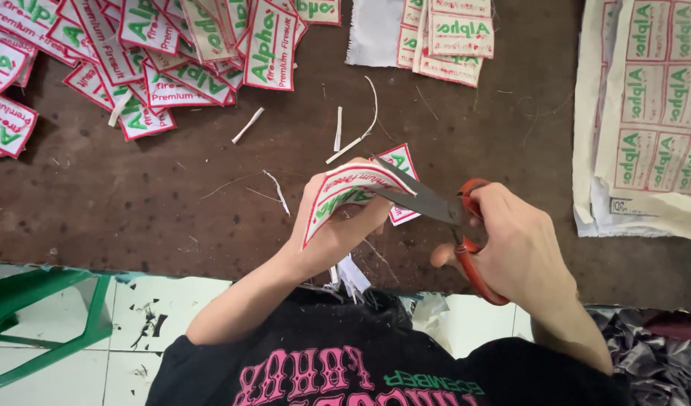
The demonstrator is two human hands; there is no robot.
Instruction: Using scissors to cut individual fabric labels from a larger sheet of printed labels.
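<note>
My left hand (338, 229) holds a white cloth patch (345, 194) with a red border and green lettering, bent into a curve above the brown table (135, 195). My right hand (515, 244) grips red-handled scissors (466, 233); their grey blades (413, 195) are parted and meet the patch's right edge. A second patch of the same kind (402, 162) lies flat on the table just behind the blades.
A heap of cut patches (135, 53) covers the far left. A smaller stack on white cloth (447, 37) sits at the far middle. Uncut printed sheets (650, 113) lie at the right. White trimmings (345, 135) litter the table. A green plastic stool (45, 316) stands below left.
</note>
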